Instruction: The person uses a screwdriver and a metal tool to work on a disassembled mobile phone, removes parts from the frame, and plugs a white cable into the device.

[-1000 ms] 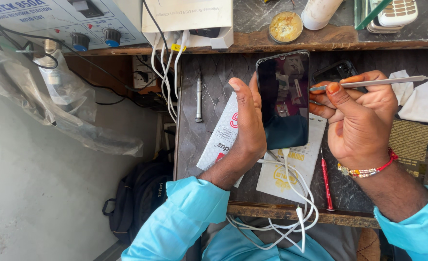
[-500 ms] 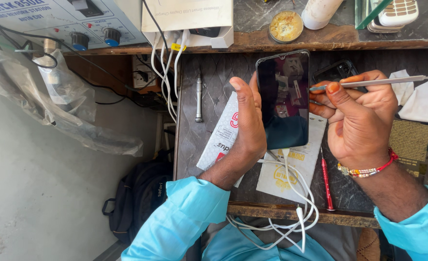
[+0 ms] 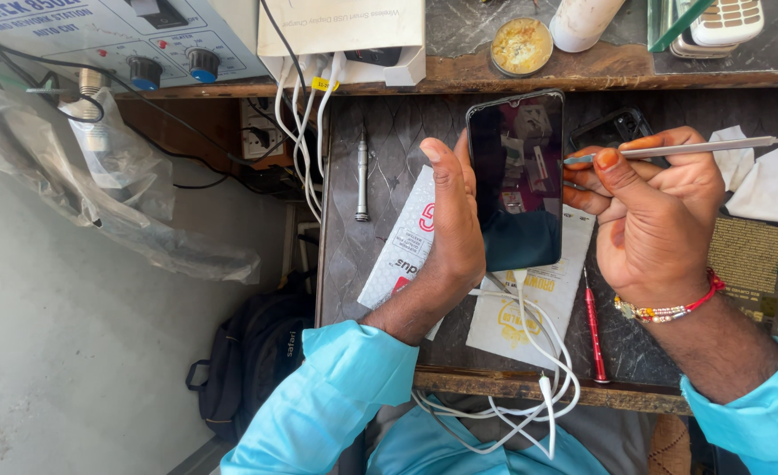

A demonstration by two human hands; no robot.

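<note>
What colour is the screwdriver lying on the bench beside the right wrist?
Red screwdriver, clearest in the head view.

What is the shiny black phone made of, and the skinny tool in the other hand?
The phone front looks like glossy glass: it mirrors the things around it. The thin tool in the right hand looks like bare silvery metal with a dull shine, though painted plastic can't be ruled out.

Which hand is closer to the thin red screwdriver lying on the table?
Right. The right hand is just above the thin red screwdriver, its wrist beside it. The left hand is farther off, on the other side of the dark smartphone it holds.
</note>
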